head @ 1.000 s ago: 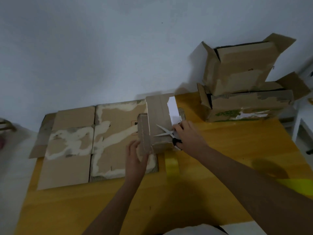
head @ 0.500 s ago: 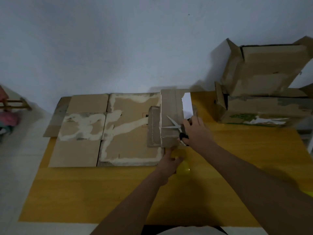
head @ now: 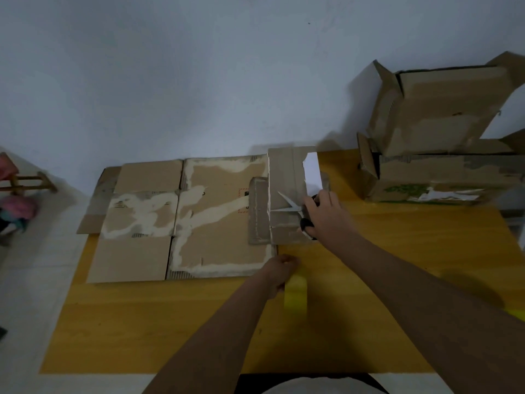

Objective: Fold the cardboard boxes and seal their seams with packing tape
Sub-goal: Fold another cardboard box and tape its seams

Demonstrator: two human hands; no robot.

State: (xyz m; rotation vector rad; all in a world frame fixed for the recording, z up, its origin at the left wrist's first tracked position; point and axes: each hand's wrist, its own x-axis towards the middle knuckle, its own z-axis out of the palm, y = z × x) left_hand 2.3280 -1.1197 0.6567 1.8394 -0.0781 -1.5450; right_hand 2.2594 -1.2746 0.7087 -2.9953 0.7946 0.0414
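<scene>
You've got matt brown cardboard boxes (head: 196,217) with torn, rough pale patches, a smooth yellow wood-grain table (head: 159,331), scissors (head: 295,207) with shiny metal blades and black plastic handles, and glossy yellow tape (head: 295,291).

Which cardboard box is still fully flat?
The big flattened box on the table's left, lying unfolded. The small box under the right hand with scissors is folded up; the two stacked boxes at right stand assembled.

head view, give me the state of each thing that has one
small box: folded, on the table
scissors: blades open, held by right hand
left hand: pinching yellow tape
flat cardboard: unfolded
stacked boxes: flaps open
</scene>
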